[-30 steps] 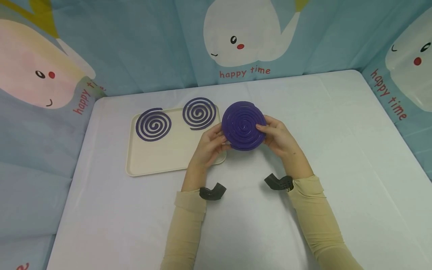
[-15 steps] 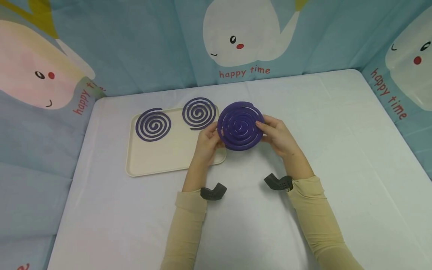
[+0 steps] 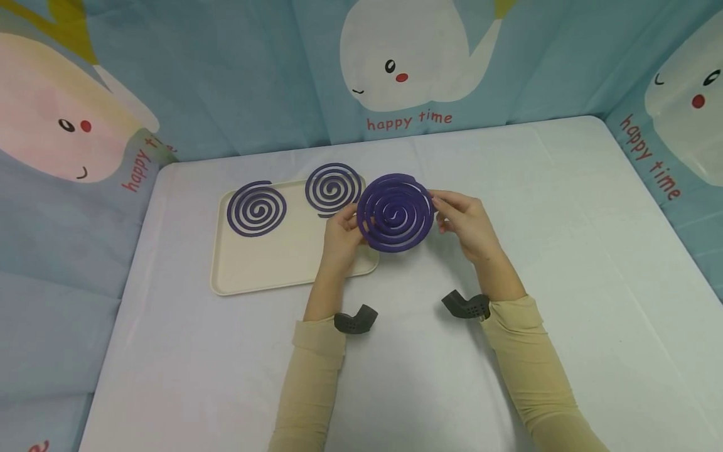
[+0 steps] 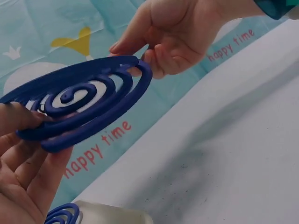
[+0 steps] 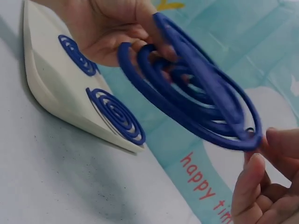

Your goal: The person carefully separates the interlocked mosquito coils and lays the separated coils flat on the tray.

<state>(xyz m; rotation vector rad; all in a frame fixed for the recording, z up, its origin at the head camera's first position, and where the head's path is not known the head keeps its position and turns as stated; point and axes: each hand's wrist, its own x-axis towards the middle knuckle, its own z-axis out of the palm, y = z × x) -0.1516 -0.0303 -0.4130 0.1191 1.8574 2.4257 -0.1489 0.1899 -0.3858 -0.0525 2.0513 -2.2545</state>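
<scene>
In the head view a pair of interlocked purple mosquito coils (image 3: 394, 215) is held up above the table, by the tray's right end. My left hand (image 3: 340, 242) grips their left edge, its thumb on top and fingers beneath in the left wrist view. At the opposite edge my right hand (image 3: 469, 226) pinches the coil rim with thumb and forefinger, the other fingers curled. Seen from the right wrist, the coils (image 5: 159, 100) are partly spread apart, with a gap between their windings. The left fingertips are partly hidden behind the coils in the head view.
A cream tray (image 3: 271, 270) lies left of the hands on the white table (image 3: 565, 263). One purple coil (image 3: 260, 210) sits at its upper left, another coil (image 3: 332, 189) overhangs its back edge. A whale-printed curtain (image 3: 243, 75) hangs behind the table.
The held coils have shifted slightly left and tilted, with wider gaps showing between windings. The right thumb has slid from the coils' face to their right edge.
</scene>
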